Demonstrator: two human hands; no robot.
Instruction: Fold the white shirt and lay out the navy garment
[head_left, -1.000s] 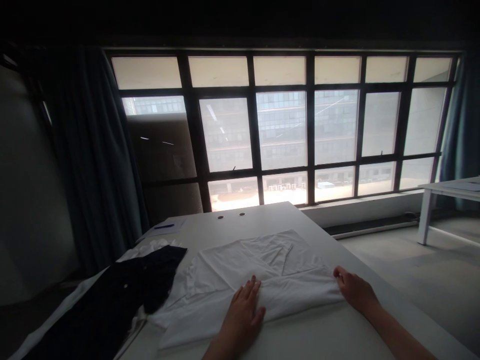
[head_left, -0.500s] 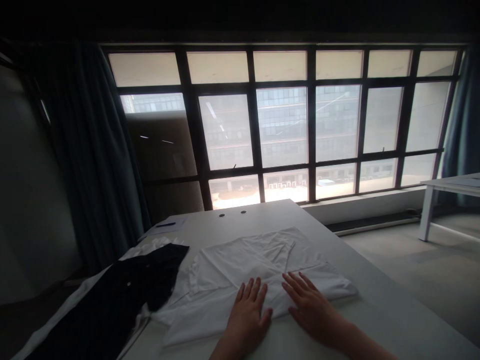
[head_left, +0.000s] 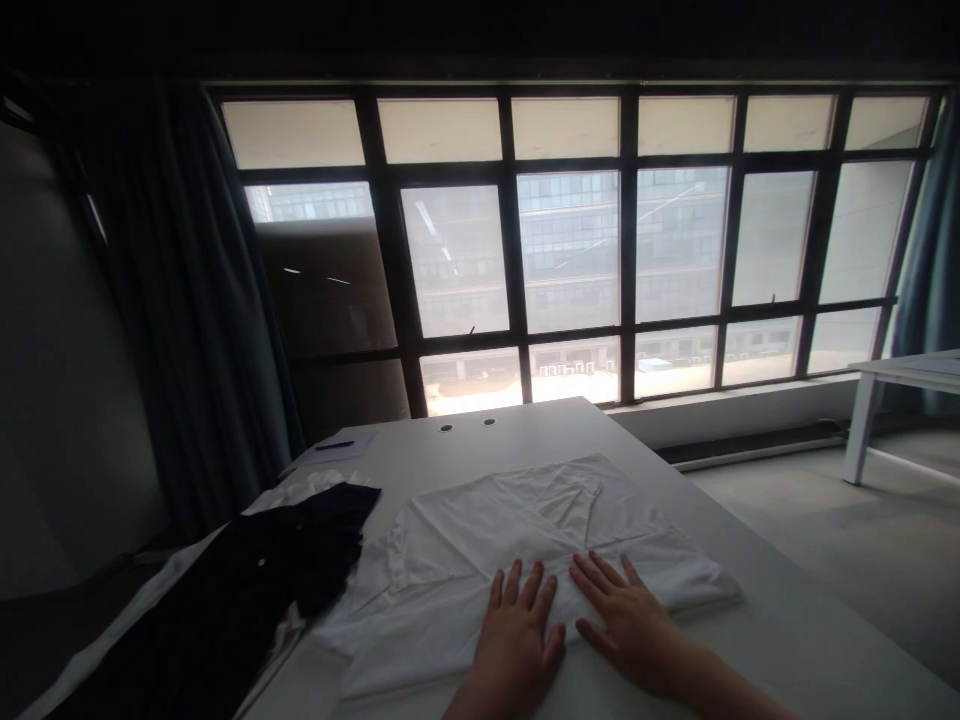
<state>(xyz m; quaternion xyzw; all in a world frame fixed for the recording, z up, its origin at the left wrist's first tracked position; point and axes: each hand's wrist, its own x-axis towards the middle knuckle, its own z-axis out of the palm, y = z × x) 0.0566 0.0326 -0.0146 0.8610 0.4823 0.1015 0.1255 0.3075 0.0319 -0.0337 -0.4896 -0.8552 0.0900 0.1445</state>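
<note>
A white shirt [head_left: 465, 530] lies partly folded on the white table, with creases across its upper layer and a folded band along the near side. My left hand [head_left: 519, 625] rests palm down on that near fold, fingers spread. Beside it on the right, my right hand [head_left: 622, 612] also lies flat on the fabric, its fingers pointing up and to the left. Neither hand grips the cloth. To the left, close to the shirt's edge, is a heap of dark clothing [head_left: 247, 570] with a small light button-like spot.
The white table [head_left: 757, 620] reaches toward the windows and has two round cable holes near its far end. Papers with a dark pen [head_left: 335, 445] lie at the far left. White fabric lies under the dark clothing. Another white table [head_left: 862, 425] stands at the right.
Both hands, still flat, have shifted slightly right, and the shirt's near part has moved a little right with them. The view has also shifted slightly.
</note>
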